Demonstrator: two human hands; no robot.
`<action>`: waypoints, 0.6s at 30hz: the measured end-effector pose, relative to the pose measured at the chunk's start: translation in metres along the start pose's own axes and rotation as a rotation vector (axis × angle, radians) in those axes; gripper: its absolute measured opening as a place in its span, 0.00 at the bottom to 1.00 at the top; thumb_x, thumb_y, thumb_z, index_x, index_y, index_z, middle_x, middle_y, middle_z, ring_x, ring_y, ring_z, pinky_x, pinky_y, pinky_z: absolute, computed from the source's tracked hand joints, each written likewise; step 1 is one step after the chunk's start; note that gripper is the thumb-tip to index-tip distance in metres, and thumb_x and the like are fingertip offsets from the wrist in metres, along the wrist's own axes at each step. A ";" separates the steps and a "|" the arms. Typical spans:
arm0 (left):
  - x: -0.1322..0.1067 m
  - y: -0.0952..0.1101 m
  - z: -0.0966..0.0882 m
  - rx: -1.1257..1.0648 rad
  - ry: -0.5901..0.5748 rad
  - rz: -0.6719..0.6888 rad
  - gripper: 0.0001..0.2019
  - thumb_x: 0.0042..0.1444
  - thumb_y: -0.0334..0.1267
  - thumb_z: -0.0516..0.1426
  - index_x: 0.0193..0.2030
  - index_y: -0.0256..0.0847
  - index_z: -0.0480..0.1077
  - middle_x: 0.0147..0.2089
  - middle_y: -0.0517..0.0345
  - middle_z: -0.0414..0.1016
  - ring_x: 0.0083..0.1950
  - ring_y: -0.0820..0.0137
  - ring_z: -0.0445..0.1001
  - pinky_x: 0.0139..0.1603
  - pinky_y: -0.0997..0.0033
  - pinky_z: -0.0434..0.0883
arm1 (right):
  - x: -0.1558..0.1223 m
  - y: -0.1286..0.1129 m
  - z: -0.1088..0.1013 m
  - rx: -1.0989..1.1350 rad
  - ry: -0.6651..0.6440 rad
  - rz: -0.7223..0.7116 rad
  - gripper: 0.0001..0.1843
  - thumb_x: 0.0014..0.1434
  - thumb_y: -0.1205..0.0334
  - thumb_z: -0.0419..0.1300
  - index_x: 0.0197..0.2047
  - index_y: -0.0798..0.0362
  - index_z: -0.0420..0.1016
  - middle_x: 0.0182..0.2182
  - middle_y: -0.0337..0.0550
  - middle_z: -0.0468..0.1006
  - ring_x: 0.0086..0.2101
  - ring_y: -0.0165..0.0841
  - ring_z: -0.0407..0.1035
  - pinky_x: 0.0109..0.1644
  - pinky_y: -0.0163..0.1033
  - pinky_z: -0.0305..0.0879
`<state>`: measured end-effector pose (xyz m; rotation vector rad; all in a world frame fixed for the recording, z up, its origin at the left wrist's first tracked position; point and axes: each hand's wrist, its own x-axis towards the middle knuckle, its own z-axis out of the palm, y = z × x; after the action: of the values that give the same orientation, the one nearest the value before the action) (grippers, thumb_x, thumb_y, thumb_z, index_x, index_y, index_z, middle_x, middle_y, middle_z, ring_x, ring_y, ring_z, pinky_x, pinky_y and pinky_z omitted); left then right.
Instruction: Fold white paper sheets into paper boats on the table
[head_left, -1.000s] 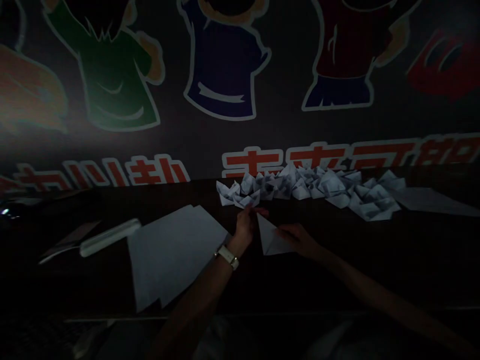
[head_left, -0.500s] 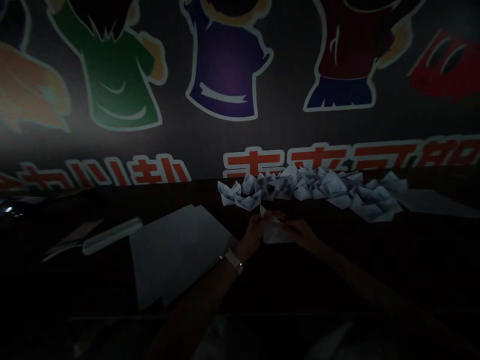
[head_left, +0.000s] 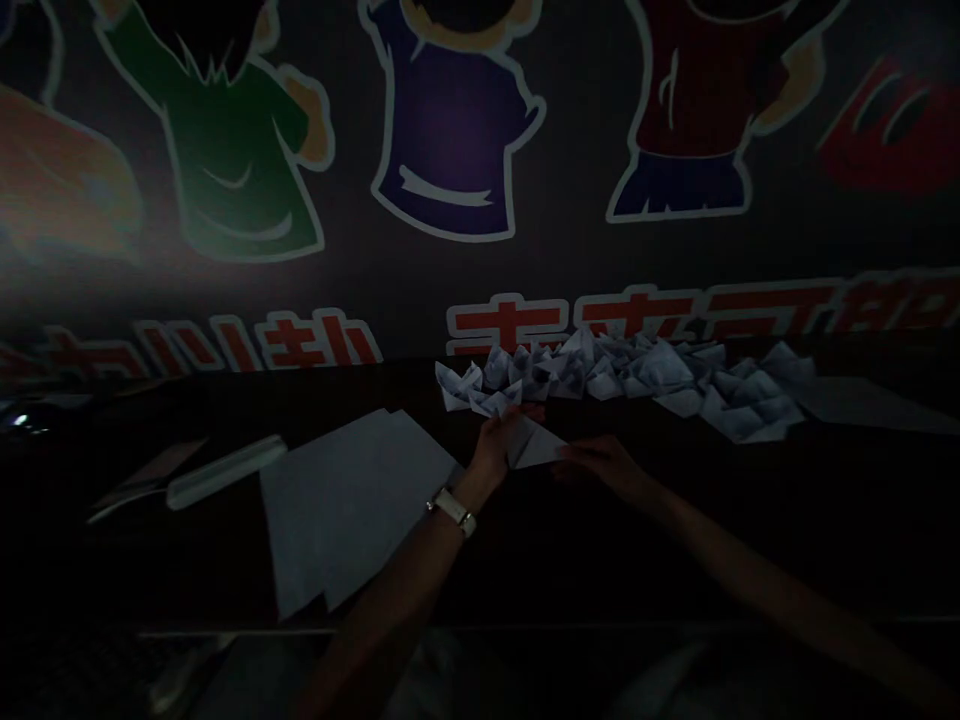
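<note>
A small piece of folded white paper [head_left: 536, 446] is held between my two hands above the dark table. My left hand [head_left: 496, 440], with a pale-strapped watch on the wrist, grips the paper's left side. On the other side, the fingertips of my right hand [head_left: 606, 462] pinch its right corner. The paper now looks roughly triangular, pointing right. Just beyond my hands lies a heap of folded paper boats [head_left: 664, 370]. Dim light hides the finer creases and some of the fingers.
Left of my forearm lies a stack of white paper sheets [head_left: 360, 510]. Farther left are a long pale strip-like object [head_left: 225, 472] and some dark items. Another flat sheet [head_left: 870, 402] is at the right. A wall with cartoon figures stands behind the table.
The paper has turned and moved slightly left, now showing a pointed right corner. My right hand has shifted from the paper's upper side to that corner; my left hand moved a little left.
</note>
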<state>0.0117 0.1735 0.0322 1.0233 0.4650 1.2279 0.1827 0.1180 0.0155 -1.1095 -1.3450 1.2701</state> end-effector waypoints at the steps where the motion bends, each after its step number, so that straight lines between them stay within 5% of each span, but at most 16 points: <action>1: -0.001 -0.001 0.001 0.040 0.010 0.021 0.18 0.46 0.46 0.61 0.38 0.33 0.73 0.38 0.48 0.77 0.40 0.62 0.75 0.42 0.64 0.69 | 0.000 0.000 0.000 0.001 0.030 -0.017 0.23 0.40 0.44 0.66 0.30 0.57 0.79 0.26 0.48 0.81 0.28 0.38 0.75 0.36 0.43 0.71; 4: -0.005 -0.003 0.005 0.284 0.058 0.035 0.19 0.42 0.46 0.64 0.37 0.35 0.71 0.34 0.53 0.77 0.31 0.68 0.73 0.32 0.71 0.67 | 0.001 -0.003 -0.003 0.023 0.133 -0.091 0.23 0.39 0.44 0.66 0.30 0.56 0.79 0.26 0.46 0.81 0.29 0.38 0.75 0.38 0.44 0.71; 8: -0.009 -0.008 0.005 0.588 -0.030 -0.041 0.19 0.43 0.52 0.61 0.27 0.36 0.67 0.19 0.62 0.67 0.16 0.78 0.60 0.19 0.76 0.55 | 0.001 -0.004 -0.008 0.085 0.141 -0.123 0.21 0.44 0.46 0.65 0.34 0.56 0.77 0.29 0.47 0.81 0.30 0.37 0.75 0.38 0.43 0.71; 11: -0.007 -0.013 0.002 0.601 -0.057 -0.002 0.22 0.47 0.58 0.55 0.24 0.38 0.63 0.16 0.67 0.57 0.16 0.81 0.53 0.18 0.76 0.49 | 0.003 -0.003 -0.009 0.182 0.105 -0.052 0.21 0.49 0.43 0.60 0.32 0.55 0.74 0.28 0.48 0.80 0.27 0.35 0.74 0.32 0.40 0.71; 18: -0.006 -0.008 0.001 0.551 -0.071 -0.028 0.24 0.44 0.61 0.55 0.24 0.38 0.61 0.18 0.68 0.55 0.19 0.80 0.51 0.20 0.76 0.49 | 0.005 -0.002 -0.010 0.240 0.039 -0.033 0.21 0.47 0.43 0.62 0.23 0.55 0.69 0.17 0.34 0.67 0.19 0.25 0.61 0.25 0.34 0.65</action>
<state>0.0148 0.1677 0.0243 1.5142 0.7842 1.0536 0.1920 0.1238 0.0180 -0.9360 -1.1439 1.3397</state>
